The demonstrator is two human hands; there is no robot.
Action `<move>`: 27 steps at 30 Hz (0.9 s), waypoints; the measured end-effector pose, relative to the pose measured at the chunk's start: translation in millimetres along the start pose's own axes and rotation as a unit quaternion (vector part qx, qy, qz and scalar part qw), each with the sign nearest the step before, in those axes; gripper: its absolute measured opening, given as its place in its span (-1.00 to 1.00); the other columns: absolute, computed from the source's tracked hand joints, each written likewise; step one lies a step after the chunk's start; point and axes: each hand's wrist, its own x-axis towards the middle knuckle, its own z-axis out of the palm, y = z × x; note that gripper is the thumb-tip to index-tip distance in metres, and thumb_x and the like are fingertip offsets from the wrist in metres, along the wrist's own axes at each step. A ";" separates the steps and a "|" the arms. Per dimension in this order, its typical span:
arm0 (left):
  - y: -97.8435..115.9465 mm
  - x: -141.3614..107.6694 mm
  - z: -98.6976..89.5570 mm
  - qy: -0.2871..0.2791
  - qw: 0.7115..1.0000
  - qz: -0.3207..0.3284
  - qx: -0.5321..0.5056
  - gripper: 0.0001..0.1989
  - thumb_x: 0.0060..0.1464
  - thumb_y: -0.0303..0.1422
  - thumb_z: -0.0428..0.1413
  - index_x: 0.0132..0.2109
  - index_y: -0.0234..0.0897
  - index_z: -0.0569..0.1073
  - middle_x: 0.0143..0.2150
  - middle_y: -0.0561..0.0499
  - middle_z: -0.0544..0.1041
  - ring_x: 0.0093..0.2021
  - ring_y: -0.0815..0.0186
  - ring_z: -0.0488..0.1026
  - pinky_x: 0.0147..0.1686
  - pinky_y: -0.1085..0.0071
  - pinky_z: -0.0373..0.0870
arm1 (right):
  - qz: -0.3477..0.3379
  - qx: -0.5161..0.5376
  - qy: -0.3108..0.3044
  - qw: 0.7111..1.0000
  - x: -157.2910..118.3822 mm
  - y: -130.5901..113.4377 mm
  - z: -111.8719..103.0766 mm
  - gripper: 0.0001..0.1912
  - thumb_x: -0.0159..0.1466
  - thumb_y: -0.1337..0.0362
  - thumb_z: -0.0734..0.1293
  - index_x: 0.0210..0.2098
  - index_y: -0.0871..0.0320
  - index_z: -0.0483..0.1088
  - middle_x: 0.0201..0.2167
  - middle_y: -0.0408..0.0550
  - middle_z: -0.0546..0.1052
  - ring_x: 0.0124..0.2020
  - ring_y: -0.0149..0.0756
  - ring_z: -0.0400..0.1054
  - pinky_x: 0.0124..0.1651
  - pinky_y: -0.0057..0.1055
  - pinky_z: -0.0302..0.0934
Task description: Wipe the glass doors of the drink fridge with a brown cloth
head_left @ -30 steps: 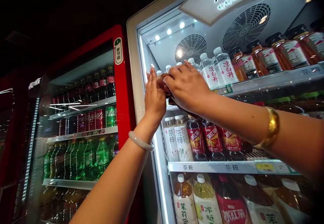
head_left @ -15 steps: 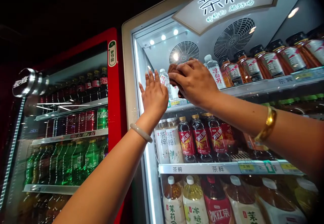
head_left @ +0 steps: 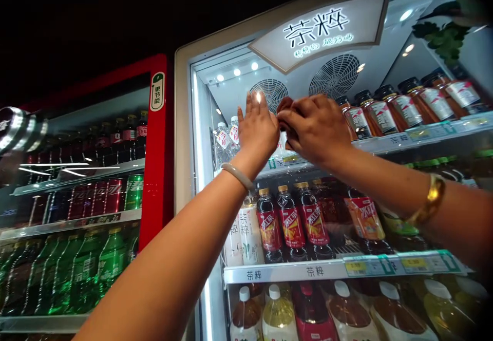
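Note:
My left hand (head_left: pixel 258 133) is raised in front of the drinks cooler's top shelf, palm forward, its fingers stretched upward; a pale bangle (head_left: pixel 238 176) circles the wrist. Close beside it, my right hand (head_left: pixel 319 129) has curled fingers, with dark finger shapes at the tips that look like a reflection in the glass. Whether the right hand holds anything is hidden. Behind the hands are clear water bottles (head_left: pixel 223 143) and, to the right, amber bottles with black caps (head_left: pixel 382 115). A gold bangle (head_left: pixel 429 200) sits on my right forearm.
The cooler's lit sign (head_left: pixel 319 30) juts out above my hands. Red-labelled tea bottles (head_left: pixel 292 225) stand on the shelf below, large white-capped bottles (head_left: pixel 279 310) lower down. At left is a red-framed cooler (head_left: pixel 154 151) with cans and green bottles (head_left: pixel 111 259).
The view has shifted, so the coolers sit further left and slightly lower. Both hands have moved right across the cooler front, staying close together. The left fingers are closer together.

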 end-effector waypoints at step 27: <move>64.6 -5.3 23.1 -0.016 0.996 0.083 -0.030 -0.31 0.41 -0.30 -0.11 0.57 -0.45 0.04 0.65 -0.22 0.00 0.66 0.09 -0.19 0.62 0.08 -0.33 | 0.067 -0.048 0.028 0.996 -15.7 92.2 -17.1 -0.67 0.35 0.18 0.33 0.06 0.04 0.56 0.05 0.15 0.52 0.08 0.13 0.29 0.07 0.04 0.20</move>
